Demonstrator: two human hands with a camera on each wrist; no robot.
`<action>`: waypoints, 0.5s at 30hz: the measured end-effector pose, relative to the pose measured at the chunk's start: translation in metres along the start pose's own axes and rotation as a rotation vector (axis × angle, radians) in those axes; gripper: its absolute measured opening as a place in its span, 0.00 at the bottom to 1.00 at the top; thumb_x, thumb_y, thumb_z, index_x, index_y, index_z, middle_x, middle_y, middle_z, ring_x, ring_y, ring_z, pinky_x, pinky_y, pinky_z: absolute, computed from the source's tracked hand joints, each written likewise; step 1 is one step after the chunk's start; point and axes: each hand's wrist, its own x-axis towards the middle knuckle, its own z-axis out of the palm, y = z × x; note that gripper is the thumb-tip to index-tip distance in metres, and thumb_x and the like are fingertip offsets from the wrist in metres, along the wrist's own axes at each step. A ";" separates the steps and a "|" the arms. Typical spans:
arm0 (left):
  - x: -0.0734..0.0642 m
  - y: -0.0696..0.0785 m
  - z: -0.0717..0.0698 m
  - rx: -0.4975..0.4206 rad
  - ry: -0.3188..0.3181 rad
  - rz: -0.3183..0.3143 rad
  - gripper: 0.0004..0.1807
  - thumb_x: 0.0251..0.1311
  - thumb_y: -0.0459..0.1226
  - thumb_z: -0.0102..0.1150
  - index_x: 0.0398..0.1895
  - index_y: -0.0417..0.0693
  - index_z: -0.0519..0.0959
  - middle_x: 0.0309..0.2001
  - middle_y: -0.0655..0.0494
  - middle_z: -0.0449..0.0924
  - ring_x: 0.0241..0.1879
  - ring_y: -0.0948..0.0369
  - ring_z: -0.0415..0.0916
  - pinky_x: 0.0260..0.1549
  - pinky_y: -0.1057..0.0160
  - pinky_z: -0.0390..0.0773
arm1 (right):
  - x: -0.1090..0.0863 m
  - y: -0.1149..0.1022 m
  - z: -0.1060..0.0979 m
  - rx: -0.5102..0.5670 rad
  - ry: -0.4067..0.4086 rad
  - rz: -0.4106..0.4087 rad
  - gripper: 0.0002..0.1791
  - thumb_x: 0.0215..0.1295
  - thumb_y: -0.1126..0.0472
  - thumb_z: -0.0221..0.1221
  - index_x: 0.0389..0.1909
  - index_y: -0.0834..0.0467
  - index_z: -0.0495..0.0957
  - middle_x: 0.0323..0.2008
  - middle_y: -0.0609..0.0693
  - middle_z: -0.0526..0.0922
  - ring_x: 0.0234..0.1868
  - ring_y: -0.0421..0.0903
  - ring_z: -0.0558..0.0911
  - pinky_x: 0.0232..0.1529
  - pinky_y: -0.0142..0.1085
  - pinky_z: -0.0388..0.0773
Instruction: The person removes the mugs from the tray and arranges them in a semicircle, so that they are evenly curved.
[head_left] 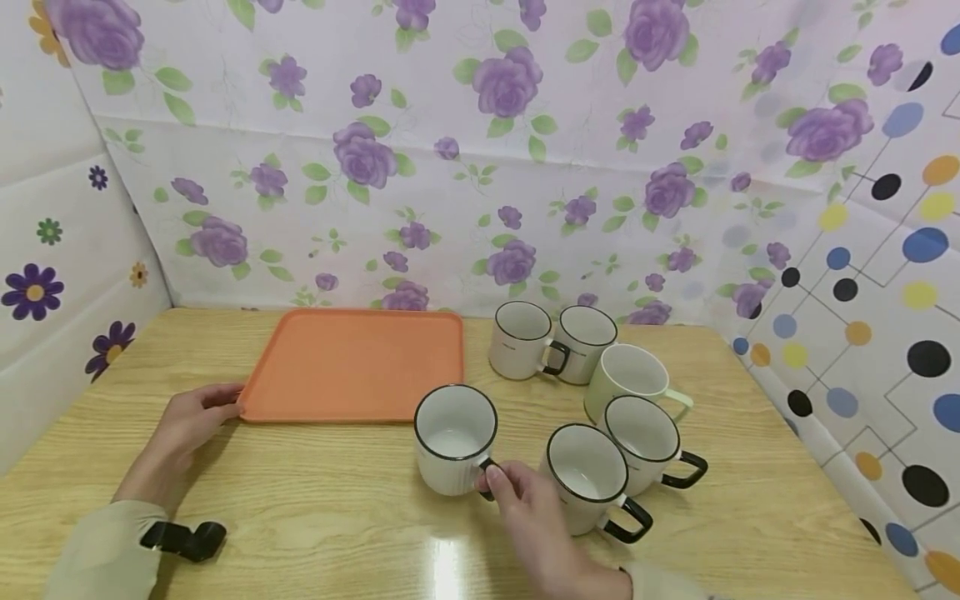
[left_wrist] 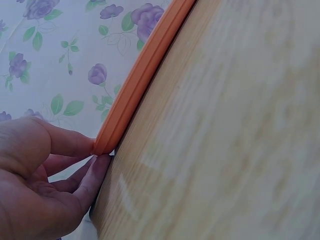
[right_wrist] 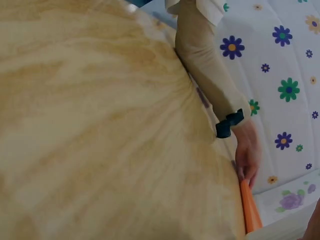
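My right hand (head_left: 532, 525) pinches the black handle of a white mug (head_left: 442, 467) with a black rim. That mug is upright and overlaps the near right corner of an orange tray (head_left: 360, 367) in the head view. At the tray's near left corner, my left hand (head_left: 191, 421) grips the edge between thumb and fingers. The left wrist view shows this hand (left_wrist: 45, 175) close up at the end of the tray's edge (left_wrist: 140, 80). In the right wrist view, a strip of the tray (right_wrist: 250, 210) shows below the left hand (right_wrist: 247, 155).
Right of the held mug stand two more black-rimmed mugs, a near one (head_left: 577, 500) and one (head_left: 637, 442) behind it. A pale green mug (head_left: 626, 379) is farther back. Two white mugs (head_left: 517, 350) stand near the flowered cloth (head_left: 450, 208) behind the wooden table (head_left: 300, 517).
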 end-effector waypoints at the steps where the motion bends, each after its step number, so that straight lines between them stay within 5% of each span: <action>1: 0.000 0.000 0.000 0.001 0.000 0.003 0.28 0.71 0.35 0.47 0.67 0.24 0.59 0.64 0.26 0.60 0.60 0.40 0.62 0.35 0.74 0.73 | -0.001 0.004 0.001 -0.009 0.004 0.002 0.12 0.73 0.62 0.51 0.36 0.66 0.79 0.39 0.51 0.82 0.45 0.46 0.74 0.46 0.42 0.71; 15: -0.001 0.000 0.001 0.002 0.020 0.014 0.28 0.70 0.34 0.49 0.66 0.23 0.61 0.62 0.25 0.62 0.59 0.41 0.63 0.33 0.76 0.71 | -0.008 0.022 0.001 0.009 0.091 0.010 0.12 0.74 0.63 0.49 0.38 0.67 0.78 0.41 0.53 0.81 0.46 0.47 0.73 0.48 0.42 0.70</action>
